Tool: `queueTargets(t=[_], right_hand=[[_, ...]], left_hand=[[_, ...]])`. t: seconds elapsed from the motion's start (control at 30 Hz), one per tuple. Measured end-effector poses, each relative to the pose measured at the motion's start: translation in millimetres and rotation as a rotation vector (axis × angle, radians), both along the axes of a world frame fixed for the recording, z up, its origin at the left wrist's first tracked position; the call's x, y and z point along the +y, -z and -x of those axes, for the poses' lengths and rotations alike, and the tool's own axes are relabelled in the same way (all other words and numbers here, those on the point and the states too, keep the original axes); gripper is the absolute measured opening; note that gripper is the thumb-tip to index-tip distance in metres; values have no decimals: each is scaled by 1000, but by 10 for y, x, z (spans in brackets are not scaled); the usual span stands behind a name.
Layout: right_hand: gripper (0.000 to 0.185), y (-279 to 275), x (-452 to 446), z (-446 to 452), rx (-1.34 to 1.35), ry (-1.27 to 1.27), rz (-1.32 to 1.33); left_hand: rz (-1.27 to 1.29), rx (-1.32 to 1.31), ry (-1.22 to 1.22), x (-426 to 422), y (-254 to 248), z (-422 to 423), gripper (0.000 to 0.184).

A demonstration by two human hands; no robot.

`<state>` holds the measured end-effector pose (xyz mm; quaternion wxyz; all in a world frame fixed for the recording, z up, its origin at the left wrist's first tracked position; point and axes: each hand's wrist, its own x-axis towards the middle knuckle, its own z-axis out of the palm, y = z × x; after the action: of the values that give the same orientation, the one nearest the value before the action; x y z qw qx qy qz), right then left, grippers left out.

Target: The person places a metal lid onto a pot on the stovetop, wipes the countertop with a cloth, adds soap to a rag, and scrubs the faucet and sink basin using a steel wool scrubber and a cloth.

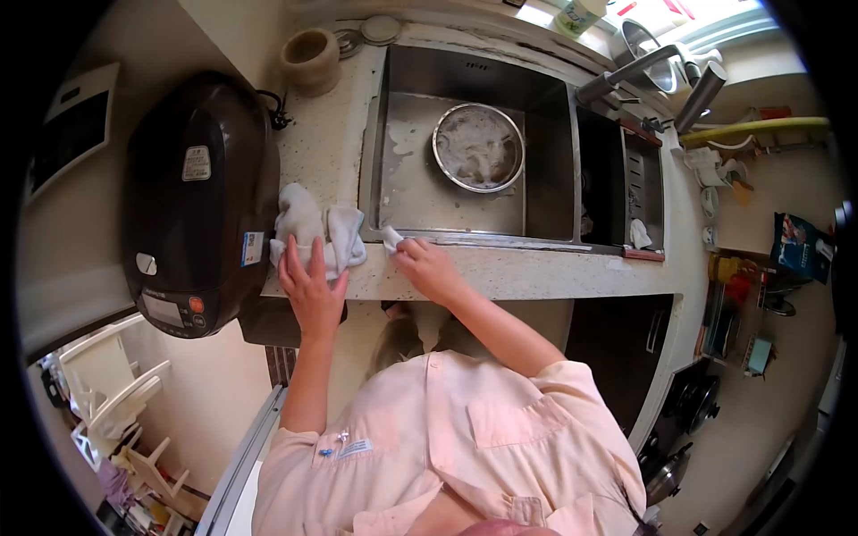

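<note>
My left hand [308,284] lies with spread fingers on a bunched whitish cloth [343,234] on the counter, beside the rice cooker. To its right, my right hand [427,270] pinches a small white piece, perhaps cloth or tissue [391,238], at the sink's front left corner. The material of that piece cannot be made out. Inside the steel sink [407,179] stands a round metal bowl [478,147] with cloudy, foamy water in it.
A large dark rice cooker [201,196] stands left on the counter. Behind it are a beige round pot [310,61] and a lid [381,29]. The faucet [617,80] rises at the sink's back right. A white scrap [640,234] lies on the right ledge.
</note>
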<state>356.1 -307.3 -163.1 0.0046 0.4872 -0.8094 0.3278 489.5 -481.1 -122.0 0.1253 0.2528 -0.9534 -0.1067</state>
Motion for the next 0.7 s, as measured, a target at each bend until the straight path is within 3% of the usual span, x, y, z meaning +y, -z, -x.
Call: queueTargets(t=[0.03, 0.1, 0.17, 0.2, 0.23, 0.3, 0.4, 0.47, 0.53, 0.57, 0.6, 0.67, 0.7], right_hand=[[12, 28, 78, -29, 9, -64, 4], [12, 219, 227, 215, 36, 271, -107], [13, -9, 572, 538, -17, 438, -173], [12, 3, 771, 616, -191, 652, 117], [12, -107, 992, 678, -253, 805, 131], [13, -90, 1649, 773, -182, 887, 158], [12, -148, 2556, 799, -174, 1052, 6], [13, -81, 3082, 845, -141, 1059, -64], [14, 0, 3423, 894, -163, 1072, -108], [16, 72, 3571, 933, -180, 1065, -152], [18, 54, 3613, 952, -106, 1055, -359], [25, -102, 3513, 1006, 74, 1046, -640], [28, -186, 3353, 1053, 150, 1044, -483]], left_hand=[[0, -15, 27, -9, 22, 9, 56], [12, -63, 55, -73, 62, -9, 50], [20, -110, 61, -180, 136, -21, 41], [-48, 12, 49, -141, -115, 14, 33], [-94, 66, 61, -165, -151, 15, 31], [-130, 107, 30, -199, -284, 53, 24], [-394, 251, -21, -333, -372, 145, 16], [-418, 422, -7, -351, -526, 291, 18], [-737, 601, -84, -371, -705, 463, 21], [-1050, 693, -166, -381, -789, 573, 23], [-1363, 786, -246, -370, -885, 666, 25], [-1494, 822, -260, -303, -1103, 829, 27], [-1561, 834, -257, -274, -1207, 928, 29]])
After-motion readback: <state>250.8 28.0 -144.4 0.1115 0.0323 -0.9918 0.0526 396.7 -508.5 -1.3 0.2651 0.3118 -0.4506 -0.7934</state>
